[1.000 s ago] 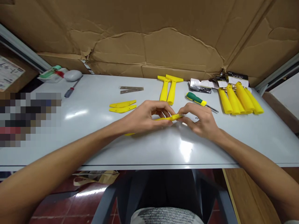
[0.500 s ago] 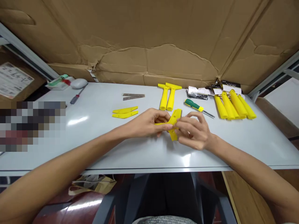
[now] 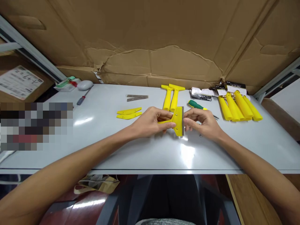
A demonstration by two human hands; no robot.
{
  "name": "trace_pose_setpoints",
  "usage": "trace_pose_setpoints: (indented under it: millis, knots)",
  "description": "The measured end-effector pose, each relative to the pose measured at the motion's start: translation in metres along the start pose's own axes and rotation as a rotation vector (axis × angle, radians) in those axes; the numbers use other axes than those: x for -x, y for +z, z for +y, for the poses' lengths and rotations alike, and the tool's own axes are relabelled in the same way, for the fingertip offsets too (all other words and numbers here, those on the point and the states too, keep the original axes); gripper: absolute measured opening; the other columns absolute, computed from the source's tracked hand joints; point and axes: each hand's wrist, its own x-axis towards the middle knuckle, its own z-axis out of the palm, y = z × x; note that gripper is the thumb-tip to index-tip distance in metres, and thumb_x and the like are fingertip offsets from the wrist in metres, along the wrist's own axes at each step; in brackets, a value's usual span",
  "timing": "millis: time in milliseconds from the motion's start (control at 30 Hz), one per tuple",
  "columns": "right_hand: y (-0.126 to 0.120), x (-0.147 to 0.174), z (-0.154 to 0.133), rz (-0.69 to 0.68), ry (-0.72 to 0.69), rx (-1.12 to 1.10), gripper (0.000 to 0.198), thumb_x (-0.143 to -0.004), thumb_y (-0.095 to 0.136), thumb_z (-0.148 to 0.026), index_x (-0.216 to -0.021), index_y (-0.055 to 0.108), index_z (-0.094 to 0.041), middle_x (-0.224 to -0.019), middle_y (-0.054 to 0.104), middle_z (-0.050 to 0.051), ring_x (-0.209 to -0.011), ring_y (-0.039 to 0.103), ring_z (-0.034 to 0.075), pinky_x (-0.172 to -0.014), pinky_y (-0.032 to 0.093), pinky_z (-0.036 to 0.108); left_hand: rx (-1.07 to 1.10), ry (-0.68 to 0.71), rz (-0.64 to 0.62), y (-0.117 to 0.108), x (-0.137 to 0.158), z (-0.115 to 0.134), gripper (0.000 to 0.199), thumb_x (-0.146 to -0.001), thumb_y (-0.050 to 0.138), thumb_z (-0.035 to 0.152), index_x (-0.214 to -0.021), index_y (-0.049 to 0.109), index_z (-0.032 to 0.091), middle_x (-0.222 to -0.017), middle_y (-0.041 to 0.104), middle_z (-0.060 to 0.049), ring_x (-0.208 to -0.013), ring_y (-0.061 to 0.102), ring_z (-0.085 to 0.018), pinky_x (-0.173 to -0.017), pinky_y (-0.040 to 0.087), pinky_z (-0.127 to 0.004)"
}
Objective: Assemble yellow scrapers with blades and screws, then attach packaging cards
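My left hand (image 3: 152,122) is closed around a yellow scraper (image 3: 178,121), holding it near the neck with the thumb on the head's lower plate. Two small screw spots show on the head. A grey metal blade (image 3: 183,122) runs upright along the head's right edge. My right hand (image 3: 202,122) is closed at that edge, thumb and fingertips against the blade. Below it on the table is a tiny dark item (image 3: 200,135), perhaps a screw. Just behind the right hand lies a green and yellow screwdriver (image 3: 195,104), partly covered by it.
Two yellow scraper handles (image 3: 173,98) lie behind the hands. Left of them are loose blades (image 3: 137,97) and two yellow cover plates (image 3: 128,113). Several carded yellow scrapers (image 3: 241,106) and packaging (image 3: 201,93) sit right. Another screwdriver (image 3: 81,100) and a white mouse (image 3: 84,84) lie far left.
The scraper head has been turned so its face and both screw spots show. My right fingers have moved from the head's face to the blade edge. The view has shifted slightly.
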Motion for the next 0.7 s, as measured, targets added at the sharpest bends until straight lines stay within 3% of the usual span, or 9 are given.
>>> trace_pose_setpoints:
  millis: [167, 233, 300, 433, 500, 600, 700]
  knots:
    - [-0.045, 0.002, -0.018, 0.164, -0.007, 0.272, 0.032, -0.095, 0.085, -0.05, -0.091, 0.08, -0.018, -0.073, 0.076, 0.003, -0.054, 0.065, 0.01, -0.055, 0.053, 0.026, -0.073, -0.034, 0.0, 0.0, -0.003, -0.006, 0.029, -0.095, 0.076, 0.041, -0.089, 0.082, 0.013, -0.071, 0.072, -0.001, -0.062, 0.061, -0.01, -0.058, 0.045, -0.022]
    - [-0.067, 0.002, -0.021, 0.107, 0.054, 0.411, 0.032, -0.094, 0.085, -0.05, -0.088, 0.082, -0.019, -0.074, 0.076, 0.003, -0.057, 0.064, 0.011, -0.057, 0.05, 0.028, -0.105, -0.052, -0.007, 0.0, -0.005, -0.008, 0.029, -0.094, 0.076, 0.04, -0.082, 0.079, 0.014, -0.066, 0.067, 0.0, -0.059, 0.058, -0.009, -0.055, 0.04, -0.022]
    - [-0.08, 0.002, -0.021, -0.05, 0.117, 0.545, 0.031, -0.093, 0.084, -0.051, -0.09, 0.085, -0.02, -0.08, 0.08, 0.004, -0.063, 0.064, 0.012, -0.06, 0.047, 0.029, -0.124, -0.063, -0.016, 0.0, -0.007, -0.01, 0.032, -0.094, 0.076, 0.04, -0.074, 0.073, 0.015, -0.062, 0.063, 0.002, -0.056, 0.055, -0.008, -0.053, 0.036, -0.022]
    - [-0.076, 0.0, -0.017, -0.394, 0.188, 0.658, 0.032, -0.092, 0.087, -0.055, -0.098, 0.087, -0.023, -0.099, 0.084, 0.002, -0.078, 0.067, 0.014, -0.075, 0.048, 0.031, -0.127, -0.088, -0.03, 0.0, -0.007, -0.009, 0.038, -0.094, 0.076, 0.043, -0.069, 0.066, 0.017, -0.06, 0.059, 0.003, -0.055, 0.051, -0.008, -0.053, 0.035, -0.022]
    - [-0.067, 0.0, -0.015, -0.495, 0.219, 0.674, 0.028, -0.092, 0.089, -0.05, -0.099, 0.087, -0.023, -0.096, 0.083, 0.001, -0.078, 0.065, 0.013, -0.077, 0.047, 0.031, -0.131, -0.098, -0.032, -0.001, -0.007, -0.009, 0.036, -0.094, 0.076, 0.044, -0.071, 0.069, 0.017, -0.061, 0.06, 0.003, -0.056, 0.051, -0.008, -0.053, 0.035, -0.022]
    - [-0.059, 0.0, -0.011, -0.548, 0.222, 0.721, 0.011, -0.096, 0.083, -0.033, -0.094, 0.085, -0.022, -0.089, 0.078, 0.0, -0.075, 0.063, 0.012, -0.074, 0.044, 0.03, -0.136, -0.102, -0.027, -0.001, -0.007, -0.009, 0.036, -0.093, 0.076, 0.044, -0.071, 0.07, 0.017, -0.062, 0.06, 0.003, -0.057, 0.051, -0.007, -0.053, 0.035, -0.022]
    - [-0.056, 0.0, -0.011, -0.489, 0.142, 0.711, 0.013, -0.1, 0.075, -0.03, -0.093, 0.083, -0.022, -0.094, 0.079, 0.002, -0.08, 0.067, 0.013, -0.076, 0.046, 0.031, -0.138, -0.116, -0.02, 0.0, -0.007, -0.009, 0.036, -0.094, 0.076, 0.042, -0.069, 0.068, 0.017, -0.061, 0.06, 0.003, -0.056, 0.05, -0.007, -0.052, 0.034, -0.023]
